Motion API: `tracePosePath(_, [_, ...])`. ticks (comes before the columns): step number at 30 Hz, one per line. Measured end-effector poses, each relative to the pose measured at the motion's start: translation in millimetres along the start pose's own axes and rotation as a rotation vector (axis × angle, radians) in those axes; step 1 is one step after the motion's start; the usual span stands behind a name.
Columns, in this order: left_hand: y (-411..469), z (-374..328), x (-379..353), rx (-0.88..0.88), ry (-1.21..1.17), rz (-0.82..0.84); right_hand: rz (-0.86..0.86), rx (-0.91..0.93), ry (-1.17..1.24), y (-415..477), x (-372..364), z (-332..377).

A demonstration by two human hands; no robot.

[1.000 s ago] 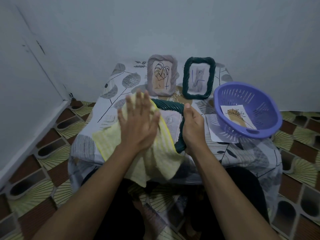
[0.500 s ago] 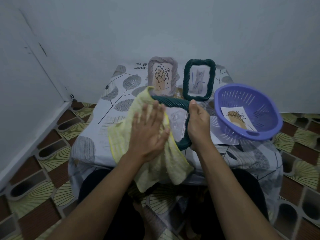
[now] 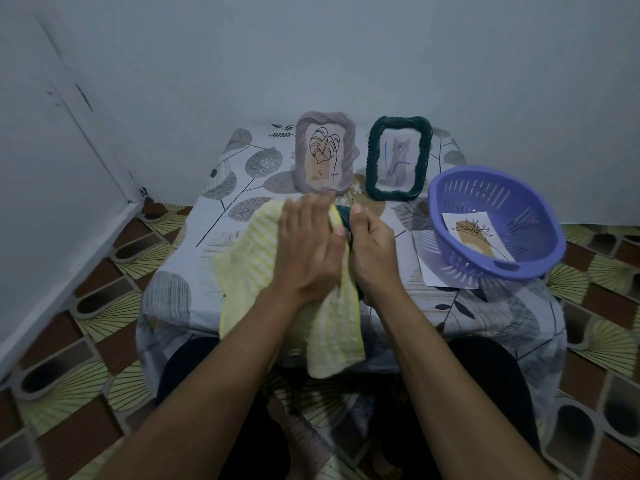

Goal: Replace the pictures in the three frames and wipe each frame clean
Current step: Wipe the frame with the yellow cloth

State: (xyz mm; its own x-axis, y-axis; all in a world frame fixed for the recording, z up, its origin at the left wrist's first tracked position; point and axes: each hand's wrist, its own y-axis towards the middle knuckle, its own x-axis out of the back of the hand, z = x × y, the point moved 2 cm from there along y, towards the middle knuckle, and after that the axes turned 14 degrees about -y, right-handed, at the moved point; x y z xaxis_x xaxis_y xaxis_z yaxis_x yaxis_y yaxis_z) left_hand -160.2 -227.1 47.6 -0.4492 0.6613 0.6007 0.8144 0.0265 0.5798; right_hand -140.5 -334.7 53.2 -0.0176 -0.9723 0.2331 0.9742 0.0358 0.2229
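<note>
Frame in hand: dark green braided-cord picture frame (image 3: pixel 344 216), held up over the near edge of the table and almost wholly covered. Shows only as a dark sliver between the two hands and another beside the right wrist. Cannot tell whether its lower edge touches the table. Draped over its front, a pale yellow waffle-weave cloth (image 3: pixel 249 271), loose end hanging past the table edge. Left hand (image 3: pixel 308 251) flat on the cloth, fingers straight and together, pressing it against the frame. Right hand (image 3: pixel 374 251) on the frame's right side, fingers curled round the rim, thumb pointing up along it, fingertips hidden behind.

Beyond the hands, upright side by side at the far side of the table: mauve-grey wavy-edged frame (image 3: pixel 300 157) with a line drawing of a leaf (image 3: pixel 323 150), and just right of it a second dark green braided frame (image 3: pixel 372 157) with a faint drawing of a cat (image 3: pixel 398 161). To the right, round purple plastic colander basket (image 3: pixel 485 202), a small printed card (image 3: pixel 474 233) lying inside. Under the basket's near-left side, a white sheet of paper (image 3: pixel 433 271), partly sticking out. All on a small table under a grey cloth printed with large leaves (image 3: pixel 242 168). Around it, floor tiles (image 3: pixel 104 306) patterned in brown and yellow-green fans; plain pale walls (image 3: pixel 311 46) meeting in a corner at the left.
</note>
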Motion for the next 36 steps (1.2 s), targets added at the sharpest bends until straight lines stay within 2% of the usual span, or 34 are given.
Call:
tracePosePath(3, [-4.4, 2.5, -0.4, -0.109, 0.008, 0.096, 0.002, -0.011, 0.023, -1.9, 2.4, -7.6])
tracePosePath(5, [-0.4, 20.1, 6.7, -0.049, 0.093, 0.049, 0.026, -0.018, 0.011, -5.6, 6.5, -10.2])
tracePosePath(9, [14.5, 45.3, 23.3, 0.45, 0.045, -0.111, 0.039, 0.001, -0.027, -11.3, 11.3, -5.7])
tracePosePath(11, [18.8, 46.5, 23.6, 0.538, -0.022, -0.156, 0.041, 0.01, -0.03, -9.6, 9.7, -3.7])
tracePosePath(14, [20.8, 28.2, 18.6, 0.453, -0.006, -0.179, 0.022, 0.013, -0.021, -7.7, 6.1, 2.8])
tracePosePath(19, [9.3, -11.1, -1.8, 0.079, 0.052, -0.148, 0.02, 0.015, 0.032, -2.1, 2.3, 3.2])
tracePosePath(21, [10.4, -5.4, -0.3, 0.022, 0.084, -0.107, 0.026, 0.011, 0.025, -2.2, 4.9, 1.1])
tracePosePath(22, [13.3, 1.7, 2.4, 0.046, 0.101, -0.089, 0.025, 0.008, 0.013, -3.1, 7.6, 0.9])
tracePosePath(24, [21.7, 18.4, 11.2, 0.237, 0.09, -0.077, 0.019, 0.015, -0.018, -5.5, 13.1, 2.2])
tracePosePath(26, [29.2, 36.6, 20.0, 0.503, -0.009, -0.144, 0.025, 0.049, -0.04, -6.7, 15.7, 4.8])
tracePosePath(28, [30.5, 45.1, 21.8, 0.617, -0.109, -0.222, 0.019, 0.056, -0.035, -6.6, 16.3, 7.3])
tracePosePath(30, [28.3, 39.3, 18.2, 0.562, -0.135, -0.273, 0.002, 0.033, -0.021, -6.8, 15.7, 9.9])
tracePosePath(33, [19.5, 18.8, 8.4, 0.357, -0.028, -0.272, -0.028, 0.021, -0.006, -6.2, 13.2, 14.7])
tracePosePath(36, [3.3, -5.6, -5.9, 0.126, -0.023, -0.107, -0.053, 0.005, -0.007, -2.1, 12.6, 14.0])
